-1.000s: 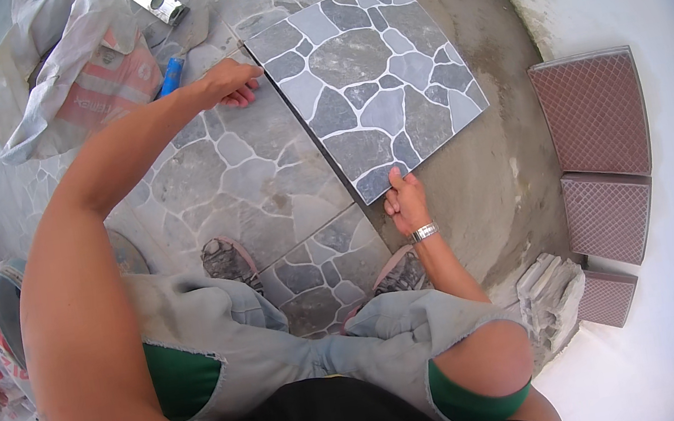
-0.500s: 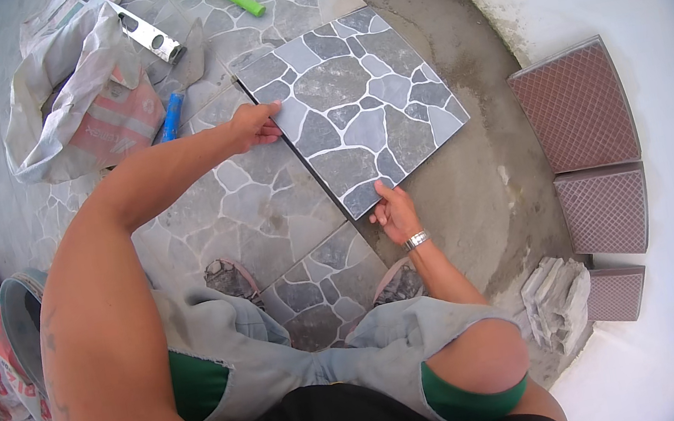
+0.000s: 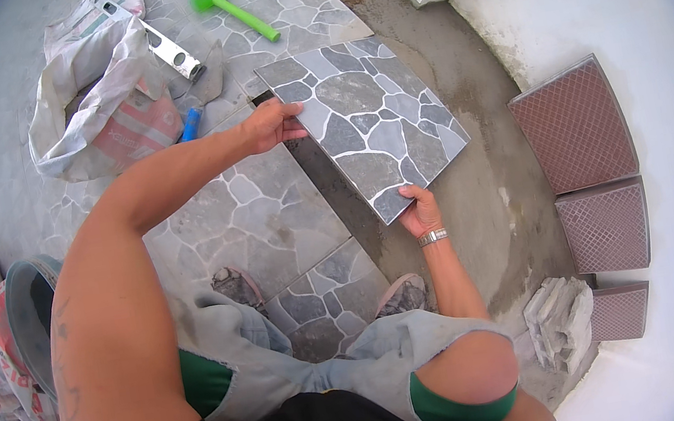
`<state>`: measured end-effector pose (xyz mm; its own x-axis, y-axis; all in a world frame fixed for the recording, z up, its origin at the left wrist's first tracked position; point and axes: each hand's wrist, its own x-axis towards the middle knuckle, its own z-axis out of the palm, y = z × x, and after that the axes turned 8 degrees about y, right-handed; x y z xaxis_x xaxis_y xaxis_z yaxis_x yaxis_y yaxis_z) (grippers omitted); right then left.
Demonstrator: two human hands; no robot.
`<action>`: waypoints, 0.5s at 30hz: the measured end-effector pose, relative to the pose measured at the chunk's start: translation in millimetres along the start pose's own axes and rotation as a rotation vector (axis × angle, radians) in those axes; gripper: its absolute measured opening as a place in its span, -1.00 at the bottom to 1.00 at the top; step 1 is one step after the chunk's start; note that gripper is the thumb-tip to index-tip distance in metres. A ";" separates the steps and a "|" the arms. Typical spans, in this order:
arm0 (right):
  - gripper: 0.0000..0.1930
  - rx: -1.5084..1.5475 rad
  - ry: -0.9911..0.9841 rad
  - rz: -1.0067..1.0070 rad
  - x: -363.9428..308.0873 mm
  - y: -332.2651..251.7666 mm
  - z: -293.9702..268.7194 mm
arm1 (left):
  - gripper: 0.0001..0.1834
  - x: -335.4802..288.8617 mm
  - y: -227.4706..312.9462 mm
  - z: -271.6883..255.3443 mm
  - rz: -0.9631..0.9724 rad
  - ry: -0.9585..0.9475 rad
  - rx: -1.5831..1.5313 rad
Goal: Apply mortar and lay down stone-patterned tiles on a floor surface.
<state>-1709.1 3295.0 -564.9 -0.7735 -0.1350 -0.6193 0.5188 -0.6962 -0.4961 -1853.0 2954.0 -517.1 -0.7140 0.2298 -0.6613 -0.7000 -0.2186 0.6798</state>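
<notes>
Between my hands is a square floor tile (image 3: 349, 94) patterned like grey paving stones with white joints. My left hand (image 3: 277, 123) grips its left edge, thumb on top and fingers beneath. At the near corner, my right hand (image 3: 421, 213) pinches the tile, thumb on the face and its other fingers mostly hidden underneath. The tile hangs over the grey mortar bed (image 3: 476, 197), just right of the laid tiles (image 3: 264, 195). A dark strip of bed shows along that side. Whether the tile's far edge touches anything, I cannot tell.
Beyond the left hand lie a sack (image 3: 123, 138), a spirit level (image 3: 171, 56), a blue-handled trowel (image 3: 191, 123) and a green mallet (image 3: 244, 13). Brown-backed tiles (image 3: 575, 129) lean on the white wall (image 3: 586, 3). Broken slabs (image 3: 559, 321) are piled at right; a bucket (image 3: 30, 303) stands left.
The tile has shifted right, away from the laid tiles, and the gap beside them has widened. Both hands have kept their hold and moved with it. The view has shifted slightly.
</notes>
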 end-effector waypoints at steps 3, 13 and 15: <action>-0.59 -0.003 0.007 -0.123 -34.1 -16.9 50.1 | -0.82 -9.6 10.6 -3.0 0.061 0.016 -0.077; -0.67 -0.353 -0.155 -0.246 -39.8 -33.8 116.6 | -0.83 -9.1 4.0 -63.1 0.009 0.021 -0.061; -0.64 -0.382 -0.172 -0.239 -34.7 -37.3 118.8 | -0.81 -9.2 5.8 -69.2 -0.005 0.016 -0.043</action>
<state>-1744.9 3241.9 -452.6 -0.9197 -0.1397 -0.3668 0.3906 -0.4179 -0.8202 -1851.3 2885.0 -529.0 -0.7104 0.2163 -0.6698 -0.7032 -0.2580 0.6625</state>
